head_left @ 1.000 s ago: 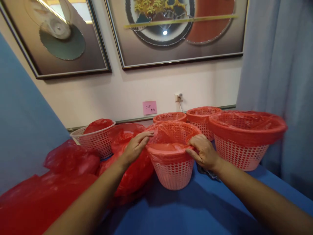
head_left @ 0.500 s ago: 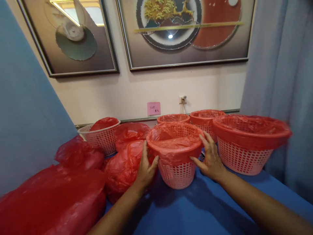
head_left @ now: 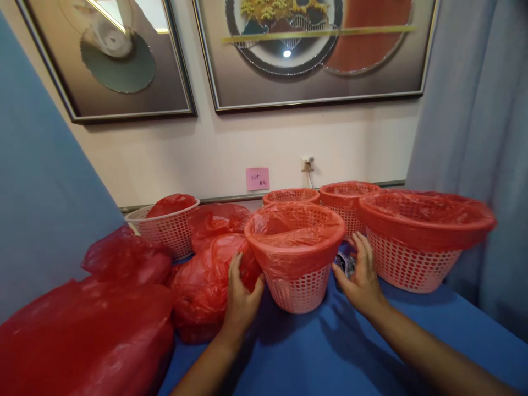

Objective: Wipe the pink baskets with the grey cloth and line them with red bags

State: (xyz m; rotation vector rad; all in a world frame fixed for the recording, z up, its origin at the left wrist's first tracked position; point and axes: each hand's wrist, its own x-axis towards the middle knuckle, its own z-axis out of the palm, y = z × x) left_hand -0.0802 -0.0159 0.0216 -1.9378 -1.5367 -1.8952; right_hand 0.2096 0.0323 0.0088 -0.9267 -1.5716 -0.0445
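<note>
A small pink mesh basket [head_left: 297, 289] stands on the blue table [head_left: 313, 357], lined with a red plastic bag [head_left: 295, 242] folded over its rim. My left hand [head_left: 241, 297] is open on the basket's left side, thumb toward the mesh. My right hand [head_left: 362, 275] is open at the basket's right side, fingers spread, slightly apart from the mesh. Neither hand holds anything.
A larger lined basket [head_left: 412, 258] stands right. Two more baskets [head_left: 346, 206] [head_left: 291, 196] sit behind. A white basket [head_left: 165, 228] holding a red bag is at left, with loose red bags [head_left: 206, 280] [head_left: 82, 335] beside it. A small dark object [head_left: 345, 264] lies by my right hand.
Both hands have come off the bag's rim and moved down to the basket's sides, fingers opening. The bag now sits folded over the rim.
</note>
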